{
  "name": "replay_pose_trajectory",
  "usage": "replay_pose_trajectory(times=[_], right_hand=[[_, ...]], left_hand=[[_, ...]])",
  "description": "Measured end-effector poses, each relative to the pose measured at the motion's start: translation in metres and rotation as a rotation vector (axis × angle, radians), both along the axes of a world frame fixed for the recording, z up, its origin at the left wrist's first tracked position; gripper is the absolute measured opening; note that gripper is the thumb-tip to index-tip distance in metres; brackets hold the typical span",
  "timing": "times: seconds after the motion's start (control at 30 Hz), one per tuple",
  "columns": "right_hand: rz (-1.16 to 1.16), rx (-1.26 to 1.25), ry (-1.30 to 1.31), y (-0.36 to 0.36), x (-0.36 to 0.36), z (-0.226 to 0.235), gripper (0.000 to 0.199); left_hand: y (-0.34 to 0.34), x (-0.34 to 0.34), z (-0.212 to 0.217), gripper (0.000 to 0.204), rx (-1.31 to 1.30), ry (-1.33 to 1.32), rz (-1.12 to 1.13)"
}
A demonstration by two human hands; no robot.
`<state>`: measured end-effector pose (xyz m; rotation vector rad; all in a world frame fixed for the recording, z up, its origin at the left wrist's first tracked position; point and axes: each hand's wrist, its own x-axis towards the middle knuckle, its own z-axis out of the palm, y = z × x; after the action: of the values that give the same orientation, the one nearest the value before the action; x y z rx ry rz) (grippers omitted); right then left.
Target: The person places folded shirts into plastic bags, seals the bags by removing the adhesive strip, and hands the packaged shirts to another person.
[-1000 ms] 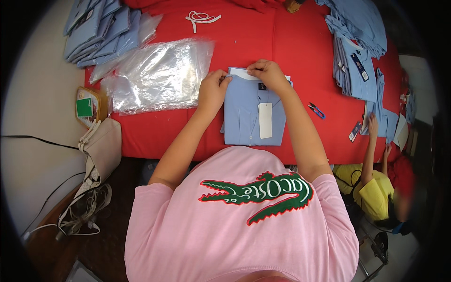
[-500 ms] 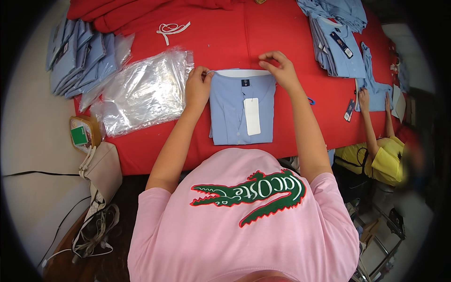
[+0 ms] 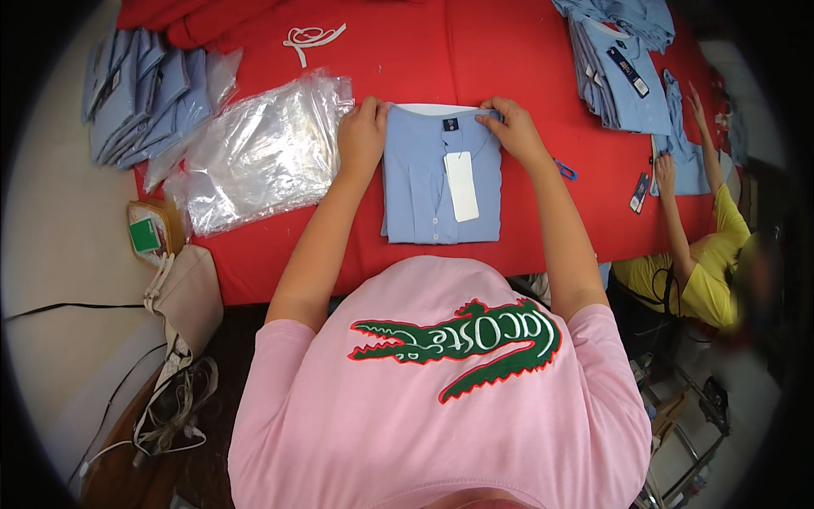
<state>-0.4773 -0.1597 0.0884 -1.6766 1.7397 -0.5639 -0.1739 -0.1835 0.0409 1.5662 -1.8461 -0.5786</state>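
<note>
Pinching, in the head view, both upper corners of a folded light-blue shirt point(image 3: 415, 191): left corner apparently between thumb and fingers of left hand point(image 3: 363, 136), right corner likewise in right hand point(image 3: 515, 131). Lying flat on red cloth point(image 3: 407, 51), right of clear plastic bags point(image 3: 263, 161). Showing folding apparently done, white tag point(image 3: 461, 187) on top; showing no bagging yet, unlike plastic-wrapped shirts point(image 3: 174, 97) piled farther left.

Folded shirt point(image 3: 411, 191), 12 o'clock: white tag point(image 3: 460, 187) covers pt of its front. Blue snips point(image 3: 566, 170), 2 o'clock: blade end hidden behind R forearm point(image 3: 558, 220). Red cloth point(image 3: 199, 17), approx 11, & heaped blue shirts point(image 3: 632, 17), approx 1, both cut off by top edge. Co-worker's head point(image 3: 759, 276), 3 o'clock, blurred. Speck point(image 3: 379, 69) on table point(image 3: 415, 51), 12 o'clock, too small to ID.
</note>
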Motion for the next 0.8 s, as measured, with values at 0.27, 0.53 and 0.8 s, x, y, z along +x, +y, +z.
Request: replay_pose_trajectory(times=[0.27, 0.53, 0.8], right_hand=[[-0.356, -0.352, -0.241, 0.075, 0.000, -0.010, 0.040], [-0.532, 0.280, -0.727, 0.220, 0.010, -0.015, 0.038], [-0.417, 0.333, -0.757, 0.203, 0.011, -0.009, 0.044]], left_hand=[[0.089, 0.018, 0.064, 0.037, 0.112, 0.228, 0.109], [0.226, 0.044, 0.024, 0.030, 0.810, 0.798, 0.077], [0.202, 0.025, 0.019, 0.024, 0.981, 0.800, 0.065]])
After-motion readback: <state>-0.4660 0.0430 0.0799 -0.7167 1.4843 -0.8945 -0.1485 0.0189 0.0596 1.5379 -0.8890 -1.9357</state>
